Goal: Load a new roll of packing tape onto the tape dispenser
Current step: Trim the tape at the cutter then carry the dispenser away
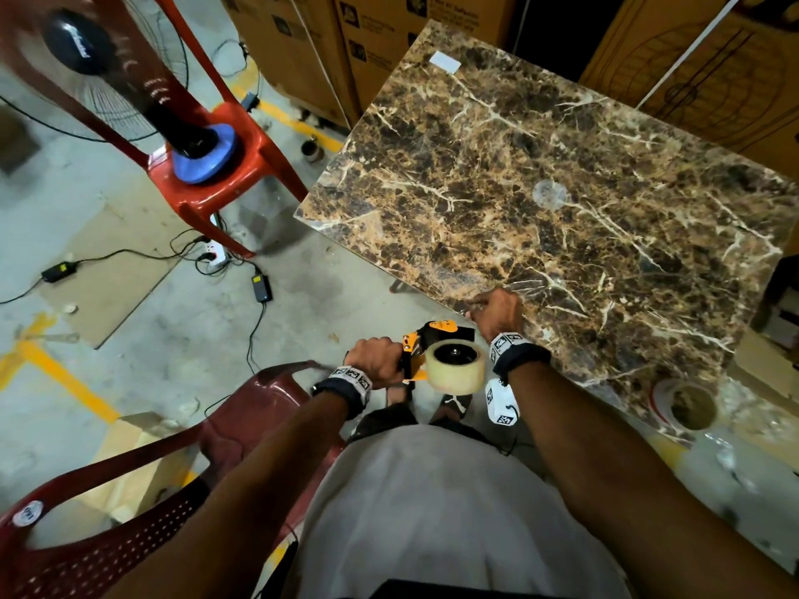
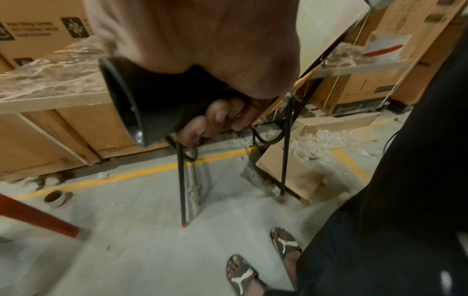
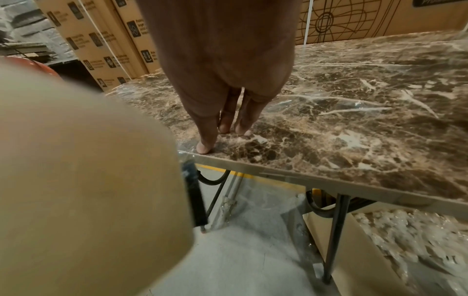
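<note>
A black and orange tape dispenser is held in the air just off the near edge of the marble-patterned table. A full roll of clear tape sits on its hub. My left hand grips the dispenser's black handle, with its fingers curled round it. My right hand reaches over the roll to the table's edge. Its thumb and straight fingertips press on the tabletop. The roll fills the left of the right wrist view as a beige blur.
A used tape ring lies on the table's near right corner. A maroon chair stands at my left, and a red chair carries a fan. Cardboard boxes line the back. Under the table are black legs and an open box.
</note>
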Tool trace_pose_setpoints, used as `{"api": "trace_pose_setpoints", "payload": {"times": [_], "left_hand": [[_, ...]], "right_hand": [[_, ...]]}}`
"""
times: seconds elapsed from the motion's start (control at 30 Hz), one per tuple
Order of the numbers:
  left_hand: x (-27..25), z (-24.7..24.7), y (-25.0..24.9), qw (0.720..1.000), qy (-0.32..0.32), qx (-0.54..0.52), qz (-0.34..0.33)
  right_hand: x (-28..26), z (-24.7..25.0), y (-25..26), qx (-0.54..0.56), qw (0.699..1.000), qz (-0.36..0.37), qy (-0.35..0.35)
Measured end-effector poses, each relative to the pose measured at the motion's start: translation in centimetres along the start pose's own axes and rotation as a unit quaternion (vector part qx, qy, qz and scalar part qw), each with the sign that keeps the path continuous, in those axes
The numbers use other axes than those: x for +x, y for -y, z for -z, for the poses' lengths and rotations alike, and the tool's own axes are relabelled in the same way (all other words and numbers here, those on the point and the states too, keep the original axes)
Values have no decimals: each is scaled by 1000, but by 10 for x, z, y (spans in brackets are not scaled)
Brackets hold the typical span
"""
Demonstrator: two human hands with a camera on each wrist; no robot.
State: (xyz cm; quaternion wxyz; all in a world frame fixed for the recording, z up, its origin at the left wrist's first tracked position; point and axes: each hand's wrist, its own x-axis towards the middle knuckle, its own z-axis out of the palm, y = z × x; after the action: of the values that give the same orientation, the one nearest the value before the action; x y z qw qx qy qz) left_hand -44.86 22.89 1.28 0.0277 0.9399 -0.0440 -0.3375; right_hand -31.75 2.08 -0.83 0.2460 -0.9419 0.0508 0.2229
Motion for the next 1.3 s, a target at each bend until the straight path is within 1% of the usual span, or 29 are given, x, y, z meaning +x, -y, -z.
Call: {"api": "trace_pose_setpoints", "payload": {"times": [0.03,0.1,0.13,0.2,0.3,0.37,0.5,0.63,0.67,0.73,0.8,0.87,0.9,0.97,1.03,1.1,1.13,1.17,1.23,1.27,1.3], "left_hand": [[1,-3,-2,1000,3,-19,15],[-1,-10,3,996,16,-42,78],[-3,-13,13,993,19,-41,110],[-6,-21,32,989,9,-25,148],[-12,-13,41,990,-11,-17,140],[-10,-1,33,991,-19,-26,128],[-8,15,17,996,-15,-15,85],[-13,16,15,995,-32,-25,88],[-14,17,15,994,-39,-32,96],[-17,21,14,991,-50,-51,114],[-21,23,14,983,-70,-88,143],[-23,28,14,970,-100,-137,172],[-23,33,14,963,-113,-162,184],[-22,43,15,942,-143,-221,208],[-18,60,19,918,-168,-278,226],[-14,81,24,901,-177,-335,212],[-10,88,26,891,-173,-368,203],[-8,99,27,878,-173,-401,195],[2,110,28,848,-187,-460,184],[5,117,26,834,-196,-489,165],[9,122,23,814,-200,-526,147]], "right_hand": [[0,0,0,3,1000,0,-1],[-2,1,-2,8,1000,-7,-3],[-3,0,-1,8,1000,-15,-10],[-6,0,1,-5,1000,-12,-19],[-6,-1,5,-6,1000,-15,-19],[-6,-2,6,-7,1000,-17,-21],[-8,-3,4,-9,999,-8,-34],[-14,-6,4,-27,999,-9,-24],[-15,-7,4,-19,1000,1,-20],[-16,-7,7,40,999,31,-4],[-20,-3,13,131,987,72,54],[-25,4,18,203,968,86,120],[-26,8,22,228,959,92,141],[-24,21,28,263,943,114,167],[-23,46,41,297,927,111,198],[-19,72,51,287,920,140,226],[-18,82,54,263,923,167,225],[-13,91,56,252,924,198,209],[-7,102,61,274,914,238,179],[-3,107,62,275,916,254,144],[-3,112,63,276,917,263,114]]}}
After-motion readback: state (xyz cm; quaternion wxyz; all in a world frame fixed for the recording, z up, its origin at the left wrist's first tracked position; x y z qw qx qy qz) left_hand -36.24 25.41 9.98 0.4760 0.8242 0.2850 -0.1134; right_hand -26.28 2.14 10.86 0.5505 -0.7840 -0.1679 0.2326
